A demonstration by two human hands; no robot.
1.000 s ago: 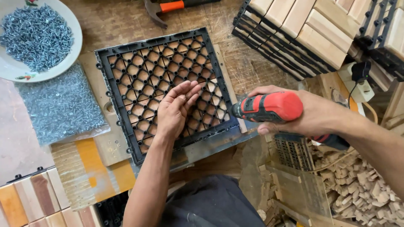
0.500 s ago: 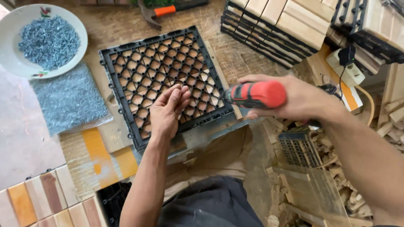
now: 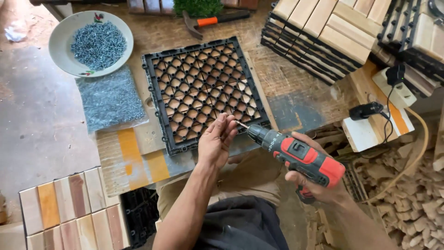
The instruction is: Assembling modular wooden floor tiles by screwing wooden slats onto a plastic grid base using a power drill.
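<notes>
At the far left corner of the surface (image 3: 286,99) a plate (image 3: 58,44) holds loose screws (image 3: 98,44), with a bag of more screws (image 3: 110,98) just beside it nearer the person. The black grid tile (image 3: 203,92) lies face down mid-surface, wooden slats showing through its holes; which holes already carry screws I cannot tell from here. The left hand (image 3: 216,142) hovers over the tile's near edge, its grip pinched narrow on what seems a screw at the bit of the drill (image 3: 296,155). The right hand (image 3: 319,185) wraps the drill's handle, off the near edge. Finished tiles (image 3: 319,34) stack at the far right corner, so some are done. Open room lies right of the tile; a hammer (image 3: 210,21) sits beyond it.
</notes>
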